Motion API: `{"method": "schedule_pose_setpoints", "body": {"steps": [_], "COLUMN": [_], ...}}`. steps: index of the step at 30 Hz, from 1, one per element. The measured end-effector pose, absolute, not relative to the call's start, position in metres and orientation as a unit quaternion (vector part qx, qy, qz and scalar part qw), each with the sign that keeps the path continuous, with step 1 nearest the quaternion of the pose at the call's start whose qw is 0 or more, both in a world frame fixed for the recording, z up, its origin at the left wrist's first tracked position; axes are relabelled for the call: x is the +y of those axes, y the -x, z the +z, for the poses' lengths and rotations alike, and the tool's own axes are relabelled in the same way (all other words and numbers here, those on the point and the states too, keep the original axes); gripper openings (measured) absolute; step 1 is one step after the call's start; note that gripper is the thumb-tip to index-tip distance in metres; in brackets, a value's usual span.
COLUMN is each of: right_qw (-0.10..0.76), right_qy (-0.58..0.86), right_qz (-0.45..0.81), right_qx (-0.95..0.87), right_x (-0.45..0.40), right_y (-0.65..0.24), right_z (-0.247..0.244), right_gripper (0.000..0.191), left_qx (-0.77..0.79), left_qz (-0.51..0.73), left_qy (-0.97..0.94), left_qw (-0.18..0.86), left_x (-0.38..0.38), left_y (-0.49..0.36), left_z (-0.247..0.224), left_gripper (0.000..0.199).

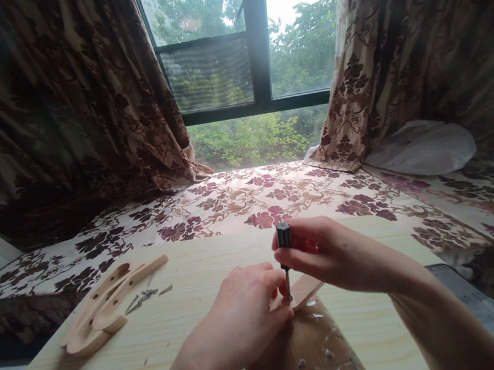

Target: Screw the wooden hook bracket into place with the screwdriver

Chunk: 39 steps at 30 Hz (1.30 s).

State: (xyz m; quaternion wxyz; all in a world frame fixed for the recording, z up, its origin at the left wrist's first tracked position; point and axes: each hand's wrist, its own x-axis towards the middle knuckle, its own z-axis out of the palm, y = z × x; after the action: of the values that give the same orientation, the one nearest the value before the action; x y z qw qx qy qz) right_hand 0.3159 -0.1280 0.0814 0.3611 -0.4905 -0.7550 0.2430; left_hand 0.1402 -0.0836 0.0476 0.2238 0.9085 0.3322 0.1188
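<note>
My right hand (323, 251) grips the black handle of a screwdriver (284, 238), which stands upright with its tip pointing down. The tip meets a small screw (290, 298) at a light wooden piece (305, 289). My left hand (253, 299) is closed by the tip, its fingers pinching the screw or the wood's edge; which of the two is hidden. Part of the wooden piece is covered by my hands. It rests on the far end of a brown, tape-covered block (309, 359).
Curved wooden pieces with holes (112, 303) lie at the left of the pale wooden table (197, 361), beside several loose screws (146, 296). A dark-edged flat panel (476, 306) is at the right. Beyond are a floral-covered ledge (226, 203), a white plastic bag (424, 146), curtains and a window.
</note>
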Motion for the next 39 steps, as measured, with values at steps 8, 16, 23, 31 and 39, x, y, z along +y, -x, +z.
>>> {"method": "schedule_pose_setpoints", "body": {"steps": [8, 16, 23, 31, 39], "right_qw": [0.36, 0.355, 0.359, 0.337, 0.34], "right_qy": [0.494, 0.473, 0.509, 0.509, 0.519], "right_qz": [0.233, 0.271, 0.207, 0.198, 0.192], "right_qx": [-0.756, -0.76, -0.754, -0.767, -0.76], "right_x": [-0.126, -0.127, -0.124, -0.127, -0.127], "right_y": [-0.315, -0.315, -0.316, -0.315, -0.316], "right_z": [0.081, 0.081, 0.077, 0.08, 0.08], "right_gripper": [0.014, 0.012, 0.017, 0.013, 0.017], "left_qx": [0.329, 0.341, 0.331, 0.343, 0.332], "left_qz": [0.103, 0.093, 0.092, 0.077, 0.086], "left_qy": [-0.912, -0.906, -0.911, -0.905, -0.909], "left_qw": [0.221, 0.232, 0.23, 0.238, 0.236], "left_x": [-0.084, -0.086, -0.084, -0.086, -0.085], "left_y": [-0.14, -0.141, -0.14, -0.141, -0.14], "left_z": [0.051, 0.058, 0.055, 0.059, 0.058], "left_gripper": [0.012, 0.014, 0.014, 0.015, 0.014]}}
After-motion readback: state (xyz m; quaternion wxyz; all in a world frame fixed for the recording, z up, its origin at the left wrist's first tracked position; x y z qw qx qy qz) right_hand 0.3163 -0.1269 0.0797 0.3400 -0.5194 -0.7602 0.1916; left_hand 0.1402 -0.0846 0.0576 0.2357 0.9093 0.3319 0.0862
